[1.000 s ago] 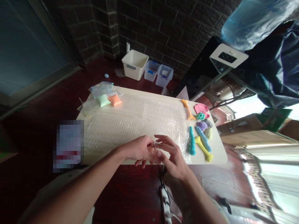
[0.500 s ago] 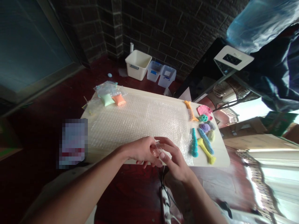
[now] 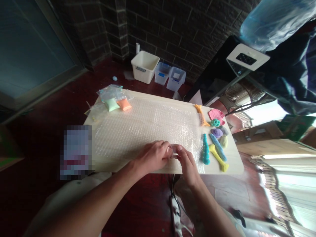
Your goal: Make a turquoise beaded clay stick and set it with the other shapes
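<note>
My left hand (image 3: 158,154) and my right hand (image 3: 186,161) meet over the near edge of the table, both with fingers closed. Between their fingertips is a small clear plastic piece (image 3: 174,151), its exact kind too small to make out. Under and beyond them a sheet of bubble wrap (image 3: 138,125) lies flat on the table (image 3: 233,166). Nearest to my right hand are shaped clay pieces: a teal rod (image 3: 205,149), a yellow bone shape (image 3: 219,158) and a blue stick (image 3: 218,147).
More clay pieces, including an orange one (image 3: 201,115) and a pink one (image 3: 216,116), lie at the right. Bags of green clay (image 3: 112,104) and orange clay (image 3: 124,104) rest at the far left. A white basket (image 3: 144,70) and clear bins (image 3: 176,79) stand on the floor.
My hands have turned; the left hand's fingers, which pointed down and under, now curl forward. My right fingers have drawn in to pinch the clear piece, which shows more plainly.
</note>
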### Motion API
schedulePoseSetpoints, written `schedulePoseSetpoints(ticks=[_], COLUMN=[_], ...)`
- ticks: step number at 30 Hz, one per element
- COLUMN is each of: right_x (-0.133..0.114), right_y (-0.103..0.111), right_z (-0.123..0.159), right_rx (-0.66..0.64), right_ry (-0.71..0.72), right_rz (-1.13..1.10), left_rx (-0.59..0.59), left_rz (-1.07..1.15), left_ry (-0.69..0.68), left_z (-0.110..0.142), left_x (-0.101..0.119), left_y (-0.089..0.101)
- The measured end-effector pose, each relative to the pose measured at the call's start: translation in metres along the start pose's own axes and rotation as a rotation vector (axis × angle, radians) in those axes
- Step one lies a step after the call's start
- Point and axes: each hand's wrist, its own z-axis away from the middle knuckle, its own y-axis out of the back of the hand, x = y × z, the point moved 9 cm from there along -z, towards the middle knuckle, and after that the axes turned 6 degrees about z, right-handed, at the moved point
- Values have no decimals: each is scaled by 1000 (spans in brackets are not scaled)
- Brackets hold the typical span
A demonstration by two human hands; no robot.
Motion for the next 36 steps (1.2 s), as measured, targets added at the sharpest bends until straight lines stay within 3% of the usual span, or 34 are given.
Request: schedulePoseSetpoints(ticks=[5,10,17,22,28,31,33,36], right_x=[-29,-42,-54,-56,-55,-55,-52,-47], right_y=[0,-3,-11,-14,-15,-16,-16,-9], right_z=[6,13,17,17,19,18,16,11], right_rx=[20,-22,-43,-72,-199,-225,-194,-67], right_ry=[214,319,455,461,412,385,371,336], right_rz=[113,146,653,626,241,245,376,544], left_rx=[-24,-67,-21,-6,-175,-246,-192,-8], left_rz=[-18,94,154,174,276,374,402,320], left_ry=[107,96,57,54,30,38,83,81], left_z=[1,3,1,0,3,4,2,-1], left_x=[-3,-5,-5,-5,6,9,2,-5], left_y=[4,6,13,13,-1,-5,-1,12])
